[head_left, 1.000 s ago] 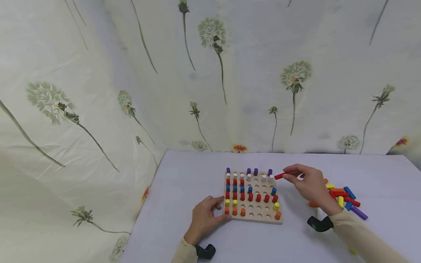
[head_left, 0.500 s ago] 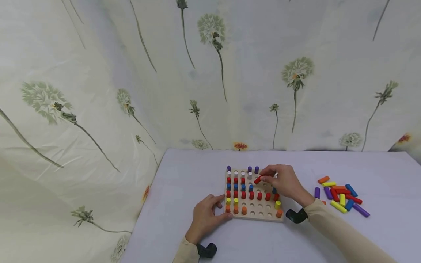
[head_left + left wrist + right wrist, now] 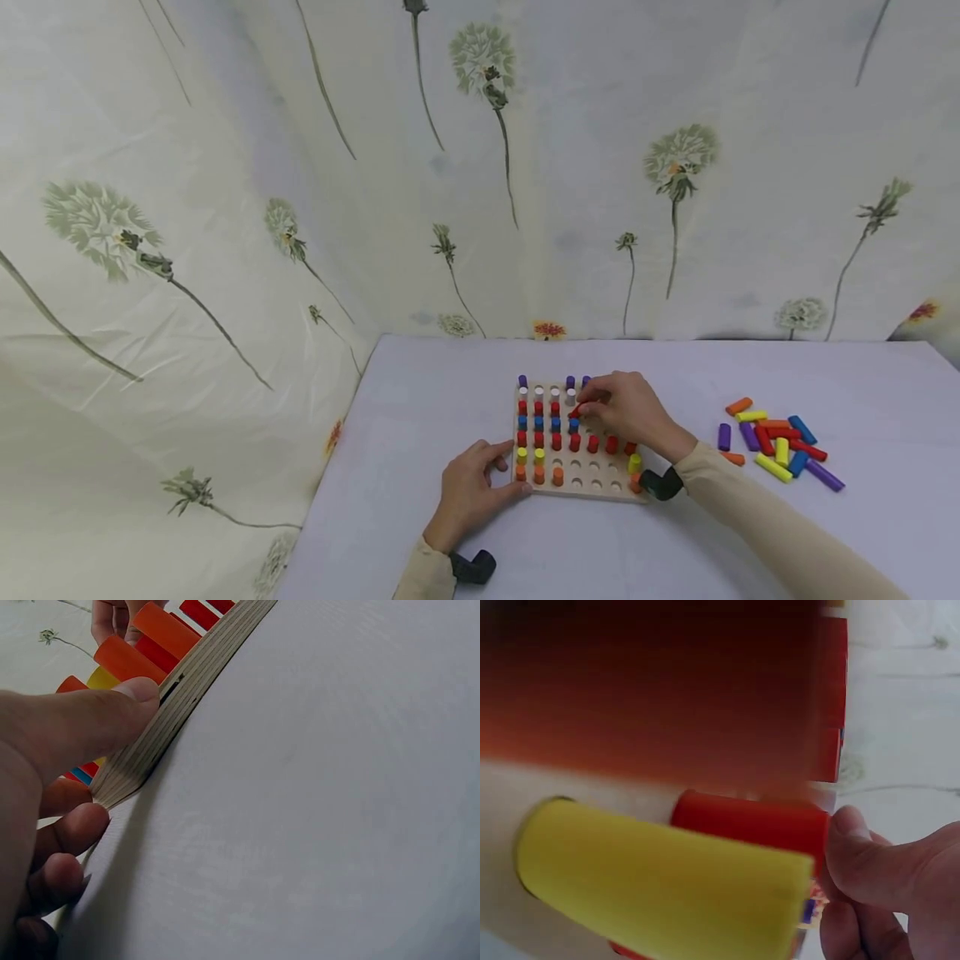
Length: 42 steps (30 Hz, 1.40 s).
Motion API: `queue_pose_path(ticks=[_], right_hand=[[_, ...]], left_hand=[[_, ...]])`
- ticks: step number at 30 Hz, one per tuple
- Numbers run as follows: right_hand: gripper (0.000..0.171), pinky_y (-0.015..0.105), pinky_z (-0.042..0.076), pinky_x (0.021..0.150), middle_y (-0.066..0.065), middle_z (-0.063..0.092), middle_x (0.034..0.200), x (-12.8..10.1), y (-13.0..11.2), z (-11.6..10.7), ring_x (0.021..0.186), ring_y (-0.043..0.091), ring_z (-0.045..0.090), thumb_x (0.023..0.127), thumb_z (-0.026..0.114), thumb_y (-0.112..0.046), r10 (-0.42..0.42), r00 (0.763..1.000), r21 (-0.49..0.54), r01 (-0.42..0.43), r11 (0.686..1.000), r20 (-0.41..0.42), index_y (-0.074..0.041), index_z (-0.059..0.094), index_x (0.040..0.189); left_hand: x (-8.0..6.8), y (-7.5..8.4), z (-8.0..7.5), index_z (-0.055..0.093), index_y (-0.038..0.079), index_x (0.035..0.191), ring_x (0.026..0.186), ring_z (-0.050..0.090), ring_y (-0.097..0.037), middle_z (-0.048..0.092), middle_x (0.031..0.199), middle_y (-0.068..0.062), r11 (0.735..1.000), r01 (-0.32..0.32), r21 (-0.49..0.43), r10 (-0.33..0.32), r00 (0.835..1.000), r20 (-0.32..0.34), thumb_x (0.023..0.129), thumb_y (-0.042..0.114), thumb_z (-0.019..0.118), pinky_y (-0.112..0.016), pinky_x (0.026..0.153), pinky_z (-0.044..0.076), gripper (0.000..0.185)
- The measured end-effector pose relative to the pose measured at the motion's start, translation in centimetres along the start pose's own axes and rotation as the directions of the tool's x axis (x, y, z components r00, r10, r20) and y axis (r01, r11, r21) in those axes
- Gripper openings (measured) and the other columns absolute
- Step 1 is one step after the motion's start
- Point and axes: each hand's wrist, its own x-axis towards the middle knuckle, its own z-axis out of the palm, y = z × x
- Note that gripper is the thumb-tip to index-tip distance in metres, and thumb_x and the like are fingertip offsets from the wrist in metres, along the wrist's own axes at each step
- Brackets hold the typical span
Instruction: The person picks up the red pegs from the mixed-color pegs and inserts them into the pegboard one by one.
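Note:
A wooden pegboard (image 3: 587, 476) lies on the table, with rows of purple, white, red, blue, yellow and orange pegs standing in it. My left hand (image 3: 468, 492) grips its near left corner, the thumb (image 3: 124, 724) on the near edge and fingers against the left side. Over the upper middle of the board, my right hand (image 3: 630, 412) pinches a red peg (image 3: 575, 411) between thumb and fingers, just right of three red pegs in the same row. The hand hides the holes and pegs behind it. The right wrist view shows a standing yellow peg (image 3: 667, 877) up close.
Loose pegs in several colours, among them a purple peg (image 3: 825, 476) and a blue peg (image 3: 802, 429), lie in a pile right of the board. A flower-patterned cloth (image 3: 562, 167) hangs behind the table (image 3: 420, 400).
My right hand has travelled left from beside the board to over its upper middle, carrying the red peg, which now sits lower among the rows. My left hand has kept its place.

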Motion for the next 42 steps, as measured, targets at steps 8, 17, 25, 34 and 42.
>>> queue_pose_path(ticks=[8, 17, 25, 34, 42], right_hand=[[0.008, 0.035, 0.048, 0.076, -0.006, 0.078, 0.085, 0.7, -0.5, -0.5, 0.082, 0.014, 0.059, 0.089, 0.086, -0.014, -0.050, 0.997, -0.090, 0.056, 0.994, 0.063, -0.013, 0.084, 0.097], [0.005, 0.034, 0.055, 0.074, -0.007, 0.076, 0.083, 1.5, -0.3, -1.1, 0.075, 0.009, 0.062, 0.089, 0.085, -0.011, -0.064, 0.982, -0.105, 0.083, 0.991, 0.175, -0.015, 0.081, 0.089], [0.013, 0.037, 0.057, 0.072, -0.008, 0.074, 0.078, 1.7, -1.8, -0.6, 0.072, 0.007, 0.063, 0.089, 0.086, -0.015, -0.067, 0.983, -0.156, 0.093, 0.983, 0.169, -0.018, 0.078, 0.079], [0.018, 0.033, 0.053, 0.064, -0.009, 0.071, 0.070, 1.8, -2.7, -0.3, 0.066, 0.009, 0.060, 0.090, 0.086, -0.017, 0.018, 0.989, -0.186, 0.009, 0.982, 0.147, -0.018, 0.076, 0.074], [0.025, 0.029, 0.043, 0.056, -0.007, 0.062, 0.064, 1.8, -3.0, 0.6, 0.060, 0.011, 0.052, 0.092, 0.084, -0.021, 0.036, 0.991, -0.207, -0.010, 0.978, 0.125, -0.016, 0.069, 0.072]], left_hand=[[0.1, -0.2, 0.3, 0.075, 0.019, 0.132, 0.064, 0.040, 0.004, 0.065, 0.088, 0.010, 1.000, -0.002, -0.012, 0.002, 1.000, -0.011, 0.080, 0.049, 0.091, -0.017, 0.059, 0.031, 0.062], [-0.3, 0.1, 0.7, 0.076, 0.018, 0.132, 0.065, 0.040, 0.003, 0.064, 0.088, 0.010, 0.999, 0.031, -0.028, -0.031, 1.000, -0.002, 0.080, 0.050, 0.091, -0.017, 0.058, 0.030, 0.063], [-0.1, 0.2, 1.2, 0.076, 0.017, 0.132, 0.064, 0.041, 0.003, 0.064, 0.088, 0.011, 0.999, 0.005, -0.034, -0.005, 1.000, -0.005, 0.079, 0.049, 0.091, -0.017, 0.058, 0.032, 0.063], [0.0, 0.3, 0.7, 0.076, 0.016, 0.131, 0.065, 0.041, 0.004, 0.065, 0.088, 0.009, 0.999, -0.007, -0.032, 0.006, 1.000, -0.011, 0.079, 0.048, 0.091, -0.017, 0.058, 0.032, 0.063], [0.0, -0.1, 0.4, 0.075, 0.018, 0.133, 0.064, 0.041, 0.002, 0.065, 0.088, 0.009, 1.000, 0.006, -0.013, -0.007, 1.000, -0.005, 0.079, 0.050, 0.091, -0.018, 0.058, 0.031, 0.064]])
